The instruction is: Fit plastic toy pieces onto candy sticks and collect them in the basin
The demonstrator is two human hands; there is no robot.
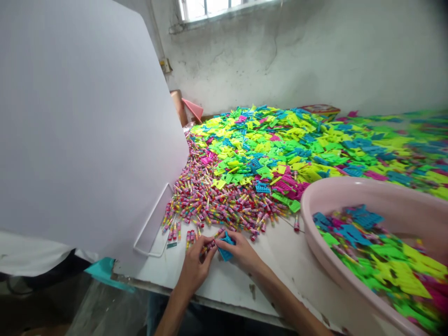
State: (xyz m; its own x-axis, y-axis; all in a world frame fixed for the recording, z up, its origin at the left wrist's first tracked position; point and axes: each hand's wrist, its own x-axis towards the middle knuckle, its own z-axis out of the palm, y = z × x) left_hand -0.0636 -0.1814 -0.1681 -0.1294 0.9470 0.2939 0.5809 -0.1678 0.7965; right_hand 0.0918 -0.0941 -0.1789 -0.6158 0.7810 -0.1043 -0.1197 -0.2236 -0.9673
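Near the table's front edge, my left hand (196,263) pinches a small pink-and-yellow printed tube (209,245) between thumb and fingertips. Close against it, my right hand (241,252) grips a flat blue plastic piece (226,251), with the fingertips of both hands meeting between the two things. Whether the tube is fitted into the blue piece is hidden by my fingers. Just beyond my hands spreads a heap of similar small printed tubes (224,205) with red ends. A few tubes (190,237) lie apart from it, beside my left hand.
Behind the tubes rises a large pile of green, yellow, blue and pink plastic pieces (280,140). A pink basin (336,186) holding more pieces stands at the right. A big white panel (91,116) with a white wire frame (154,255) blocks the left side.
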